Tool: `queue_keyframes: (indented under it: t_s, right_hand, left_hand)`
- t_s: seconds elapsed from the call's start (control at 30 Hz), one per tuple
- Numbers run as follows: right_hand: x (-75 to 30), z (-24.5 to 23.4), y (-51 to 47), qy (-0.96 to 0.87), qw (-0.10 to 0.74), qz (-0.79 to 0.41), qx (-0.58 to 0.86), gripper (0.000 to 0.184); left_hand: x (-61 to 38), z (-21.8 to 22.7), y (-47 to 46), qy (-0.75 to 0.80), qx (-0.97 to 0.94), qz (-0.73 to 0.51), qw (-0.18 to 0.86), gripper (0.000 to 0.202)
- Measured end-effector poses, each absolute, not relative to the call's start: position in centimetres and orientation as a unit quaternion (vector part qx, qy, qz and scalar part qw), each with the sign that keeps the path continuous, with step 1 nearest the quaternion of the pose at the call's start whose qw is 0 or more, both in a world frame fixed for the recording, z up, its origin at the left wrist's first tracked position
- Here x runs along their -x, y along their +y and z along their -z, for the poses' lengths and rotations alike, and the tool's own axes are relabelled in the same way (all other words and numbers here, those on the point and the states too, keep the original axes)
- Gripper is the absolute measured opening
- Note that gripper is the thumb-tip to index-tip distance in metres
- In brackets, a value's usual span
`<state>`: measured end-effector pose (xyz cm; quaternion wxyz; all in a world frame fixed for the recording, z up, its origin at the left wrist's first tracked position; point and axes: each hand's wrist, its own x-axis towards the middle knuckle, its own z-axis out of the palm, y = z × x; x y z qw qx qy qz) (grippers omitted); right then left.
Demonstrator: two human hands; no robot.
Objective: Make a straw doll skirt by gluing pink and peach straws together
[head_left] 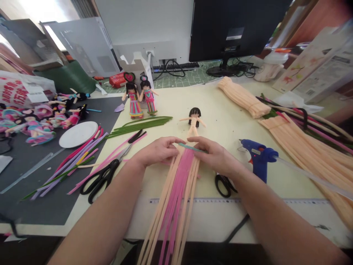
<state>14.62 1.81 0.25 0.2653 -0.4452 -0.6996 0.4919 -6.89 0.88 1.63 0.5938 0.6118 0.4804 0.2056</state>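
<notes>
My left hand [160, 150] and my right hand [213, 154] are both closed at the top of a flat row of pipe cleaners. Pink pipe cleaners [180, 180] run down its middle, with peach pipe cleaners [162, 200] on both sides, trailing over the table's front edge. Across the top lies a teal pipe cleaner [189, 147]; its right part is pinched in my right fingers, while my left fingers grip near its left end. Just beyond my hands a black-haired peach doll [193, 121] lies on its back. Fingers partly hide the row's top.
Scissors [106, 175] lie left, another pair's handle [224, 186] beside my right forearm. A blue glue gun [257, 156] stands right, near peach bundles [242, 97]. Two finished dolls [140, 97] stand behind green pipe cleaners [140, 126]. A ruler [234, 201] crosses the front.
</notes>
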Motion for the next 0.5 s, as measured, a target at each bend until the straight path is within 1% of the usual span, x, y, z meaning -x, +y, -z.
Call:
queue_keyframes:
  t_s: [0.17,0.37,0.43,0.5]
  right_hand:
    - [-14.63,-0.61,1.83,-0.682,0.284,-0.497,0.456,0.035]
    - [-14.59,-0.51,1.95,-0.669,0.304,-0.487,0.472,0.032]
    - [-14.59,-0.41,1.97,-0.67,0.305,-0.484,0.473,0.032]
    - [-14.57,-0.37,1.96,-0.673,0.306,-0.479,0.474,0.031]
  left_hand:
    - [6.93,-1.78,0.98,0.5,-0.583,-0.219,0.601,0.043]
    - [7.06,-1.86,1.02,0.527,-0.546,-0.199,0.621,0.017]
    - [7.04,-1.78,1.0,0.537,-0.547,-0.195,0.611,0.016]
    - [7.04,-1.67,1.01,0.543,-0.552,-0.191,0.603,0.019]
